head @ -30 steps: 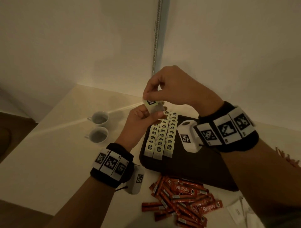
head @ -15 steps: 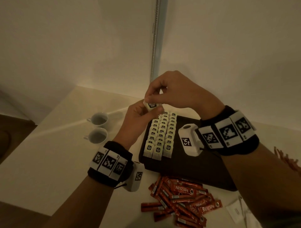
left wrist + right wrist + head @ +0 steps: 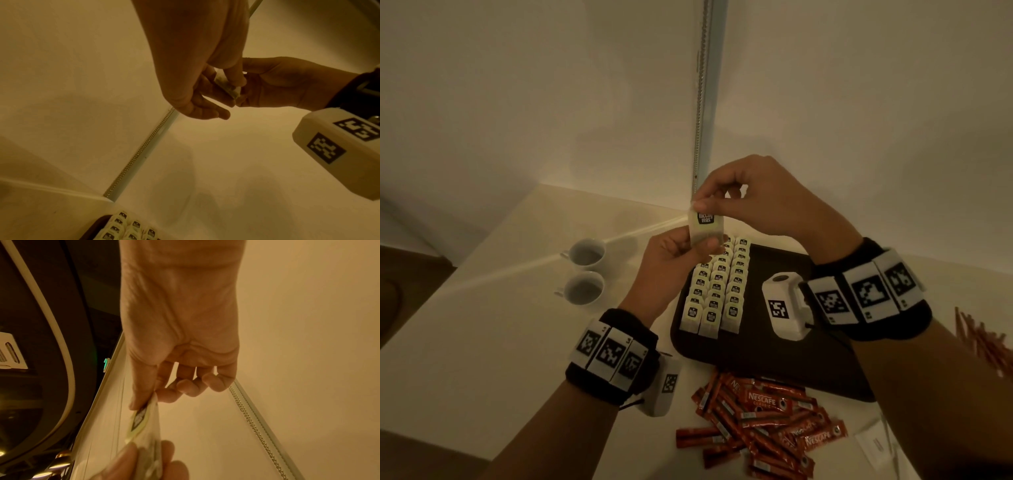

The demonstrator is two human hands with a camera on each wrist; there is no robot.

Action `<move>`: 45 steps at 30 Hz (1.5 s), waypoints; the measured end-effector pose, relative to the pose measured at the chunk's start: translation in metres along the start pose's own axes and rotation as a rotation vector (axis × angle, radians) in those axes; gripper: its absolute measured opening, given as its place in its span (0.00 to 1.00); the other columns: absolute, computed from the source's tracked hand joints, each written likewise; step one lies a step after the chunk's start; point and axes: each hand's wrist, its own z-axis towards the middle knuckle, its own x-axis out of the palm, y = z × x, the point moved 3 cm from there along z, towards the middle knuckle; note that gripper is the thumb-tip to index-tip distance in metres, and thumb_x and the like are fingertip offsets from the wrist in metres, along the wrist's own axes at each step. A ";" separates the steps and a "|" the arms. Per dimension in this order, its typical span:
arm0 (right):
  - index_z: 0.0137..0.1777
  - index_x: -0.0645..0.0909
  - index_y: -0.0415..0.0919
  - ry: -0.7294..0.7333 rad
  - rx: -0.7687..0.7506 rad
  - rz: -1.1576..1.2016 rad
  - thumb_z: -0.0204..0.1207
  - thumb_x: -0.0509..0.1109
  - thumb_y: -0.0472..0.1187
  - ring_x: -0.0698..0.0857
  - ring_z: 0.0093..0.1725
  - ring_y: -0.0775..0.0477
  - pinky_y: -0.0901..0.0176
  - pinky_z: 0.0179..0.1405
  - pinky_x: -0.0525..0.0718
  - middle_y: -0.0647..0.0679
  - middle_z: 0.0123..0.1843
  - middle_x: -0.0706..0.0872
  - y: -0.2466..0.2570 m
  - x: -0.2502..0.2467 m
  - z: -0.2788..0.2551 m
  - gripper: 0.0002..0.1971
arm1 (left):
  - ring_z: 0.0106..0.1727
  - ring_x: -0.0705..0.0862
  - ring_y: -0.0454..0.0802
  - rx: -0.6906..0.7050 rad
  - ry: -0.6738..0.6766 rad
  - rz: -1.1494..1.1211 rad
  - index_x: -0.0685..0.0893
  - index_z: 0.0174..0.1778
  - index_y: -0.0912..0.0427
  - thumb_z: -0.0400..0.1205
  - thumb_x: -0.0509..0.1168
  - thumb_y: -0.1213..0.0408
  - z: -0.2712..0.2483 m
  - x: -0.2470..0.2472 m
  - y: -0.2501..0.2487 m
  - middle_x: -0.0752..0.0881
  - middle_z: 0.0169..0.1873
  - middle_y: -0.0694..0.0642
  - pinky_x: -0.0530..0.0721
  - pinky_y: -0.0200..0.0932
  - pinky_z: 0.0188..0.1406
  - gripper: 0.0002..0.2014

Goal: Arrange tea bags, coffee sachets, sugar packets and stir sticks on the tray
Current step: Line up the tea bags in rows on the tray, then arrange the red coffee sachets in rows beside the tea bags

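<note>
Held up in the air above the far left corner of a dark tray: one small tea bag, pale cream, roughly rectangular, with a black label in white lettering near its top. Standing upright, long axis vertical, label end up and facing the head camera. Pinched at the top edge between thumb and forefinger of the right hand, remaining fingers curled; gripped at the lower end by the fingers and thumb of the left hand. Below, on the tray, three neat rows of matching tea bags, overlapping. Nearer, on the pale table, a loose pile of red coffee sachets; to the left, two white cups; at far right, thin stir sticks.
</note>
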 end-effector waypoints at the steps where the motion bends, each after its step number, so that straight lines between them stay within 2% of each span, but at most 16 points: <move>1: 0.45 0.89 0.48 -0.010 0.000 0.007 0.72 0.75 0.44 0.78 0.33 0.66 0.76 0.36 0.73 0.58 0.36 0.85 -0.002 0.001 -0.002 0.04 | 0.46 0.89 0.45 -0.013 0.000 0.017 0.87 0.53 0.58 0.74 0.69 0.61 -0.001 0.000 0.002 0.92 0.44 0.50 0.85 0.39 0.49 0.13; 4: 0.45 0.89 0.47 -0.065 0.017 0.043 0.72 0.75 0.44 0.80 0.36 0.59 0.71 0.38 0.76 0.53 0.39 0.88 -0.014 0.006 -0.011 0.03 | 0.53 0.89 0.49 -0.083 0.050 0.064 0.84 0.60 0.53 0.75 0.73 0.62 -0.006 -0.003 0.010 0.91 0.51 0.50 0.84 0.39 0.51 0.17; 6: 0.45 0.88 0.47 -0.100 0.064 0.085 0.73 0.75 0.41 0.82 0.37 0.62 0.75 0.39 0.77 0.57 0.38 0.87 -0.028 0.014 -0.022 0.02 | 0.57 0.88 0.50 -0.154 0.080 0.157 0.80 0.64 0.47 0.75 0.72 0.58 -0.015 -0.014 0.019 0.89 0.56 0.50 0.85 0.42 0.55 0.21; 8: 0.47 0.88 0.45 -0.086 0.166 0.110 0.73 0.74 0.39 0.83 0.37 0.67 0.79 0.42 0.78 0.58 0.40 0.87 -0.051 0.031 -0.037 0.04 | 0.56 0.88 0.47 -0.220 0.067 0.300 0.81 0.61 0.44 0.76 0.72 0.55 -0.029 -0.033 0.030 0.89 0.55 0.47 0.84 0.45 0.56 0.18; 11: 0.54 0.86 0.42 0.043 0.345 0.047 0.77 0.70 0.39 0.82 0.41 0.67 0.75 0.44 0.78 0.53 0.46 0.87 -0.094 0.071 -0.065 0.08 | 0.50 0.89 0.47 -0.327 -0.009 0.414 0.84 0.57 0.51 0.82 0.67 0.64 -0.060 -0.069 0.047 0.90 0.51 0.46 0.83 0.47 0.53 0.09; 13: 0.58 0.84 0.40 0.172 0.446 0.001 0.79 0.68 0.38 0.81 0.43 0.64 0.77 0.40 0.76 0.51 0.52 0.86 -0.124 0.101 -0.085 0.10 | 0.48 0.89 0.52 -0.394 -0.082 0.433 0.85 0.56 0.56 0.83 0.63 0.70 -0.083 -0.092 0.057 0.91 0.48 0.49 0.83 0.48 0.51 0.09; 17: 0.55 0.82 0.44 0.311 0.617 0.055 0.78 0.69 0.38 0.82 0.54 0.55 0.72 0.47 0.77 0.51 0.55 0.84 -0.172 0.147 -0.117 0.08 | 0.46 0.89 0.57 -0.528 -0.221 0.455 0.86 0.54 0.58 0.84 0.62 0.70 -0.127 -0.131 0.071 0.92 0.44 0.52 0.82 0.47 0.48 0.09; 19: 0.52 0.81 0.45 0.287 0.670 0.087 0.77 0.70 0.37 0.81 0.53 0.54 0.73 0.43 0.76 0.52 0.51 0.83 -0.185 0.159 -0.124 0.06 | 0.47 0.89 0.57 -0.587 -0.277 0.458 0.86 0.53 0.57 0.84 0.62 0.70 -0.145 -0.146 0.077 0.92 0.44 0.54 0.82 0.48 0.47 0.09; 24: 0.44 0.79 0.44 0.090 0.708 0.108 0.74 0.72 0.34 0.80 0.43 0.58 0.77 0.35 0.73 0.52 0.45 0.82 -0.200 0.167 -0.122 0.06 | 0.47 0.89 0.60 -0.663 -0.336 0.471 0.86 0.53 0.58 0.84 0.61 0.70 -0.174 -0.164 0.086 0.92 0.43 0.56 0.82 0.50 0.47 0.09; 28: 0.45 0.81 0.40 0.056 0.694 0.101 0.75 0.72 0.33 0.79 0.40 0.58 0.77 0.31 0.73 0.55 0.39 0.80 -0.207 0.174 -0.116 0.03 | 0.46 0.87 0.62 -0.688 -0.362 0.454 0.85 0.54 0.63 0.84 0.60 0.73 -0.180 -0.165 0.086 0.90 0.46 0.62 0.80 0.48 0.46 0.09; 31: 0.47 0.82 0.36 0.037 0.694 0.083 0.75 0.72 0.33 0.78 0.39 0.58 0.78 0.31 0.73 0.52 0.40 0.81 -0.212 0.180 -0.113 0.03 | 0.46 0.86 0.63 -0.701 -0.364 0.444 0.84 0.55 0.64 0.85 0.59 0.73 -0.182 -0.164 0.087 0.90 0.46 0.63 0.80 0.48 0.46 0.09; 34: 0.45 0.81 0.36 -0.018 0.692 0.096 0.74 0.72 0.33 0.79 0.39 0.56 0.72 0.35 0.74 0.49 0.41 0.82 -0.211 0.179 -0.110 0.03 | 0.46 0.87 0.63 -0.707 -0.360 0.447 0.85 0.55 0.64 0.85 0.59 0.72 -0.183 -0.162 0.087 0.90 0.46 0.62 0.80 0.49 0.47 0.09; 38: 0.53 0.79 0.40 -0.045 0.687 0.115 0.75 0.73 0.43 0.82 0.48 0.52 0.72 0.41 0.77 0.48 0.49 0.82 -0.202 0.164 -0.115 0.11 | 0.47 0.87 0.63 -0.698 -0.352 0.453 0.85 0.55 0.63 0.85 0.59 0.72 -0.184 -0.161 0.086 0.90 0.46 0.63 0.80 0.49 0.47 0.10; 40: 0.56 0.79 0.44 0.038 0.628 0.076 0.75 0.73 0.46 0.81 0.50 0.54 0.72 0.44 0.77 0.50 0.52 0.81 -0.188 0.151 -0.126 0.12 | 0.48 0.87 0.62 -0.684 -0.352 0.456 0.85 0.54 0.62 0.85 0.59 0.72 -0.185 -0.162 0.085 0.91 0.46 0.61 0.80 0.50 0.48 0.10; 43: 0.59 0.78 0.50 0.321 0.576 0.016 0.73 0.73 0.50 0.77 0.54 0.59 0.74 0.46 0.74 0.56 0.56 0.77 -0.163 0.133 -0.162 0.16 | 0.49 0.88 0.61 -0.678 -0.344 0.459 0.86 0.54 0.60 0.85 0.59 0.70 -0.189 -0.165 0.087 0.91 0.45 0.59 0.81 0.52 0.50 0.10; 45: 0.65 0.74 0.53 0.490 0.585 -0.032 0.71 0.73 0.56 0.74 0.59 0.59 0.69 0.56 0.75 0.57 0.60 0.74 -0.152 0.131 -0.195 0.23 | 0.49 0.87 0.62 -0.685 -0.337 0.452 0.85 0.54 0.60 0.85 0.59 0.70 -0.192 -0.165 0.090 0.90 0.46 0.60 0.80 0.51 0.49 0.10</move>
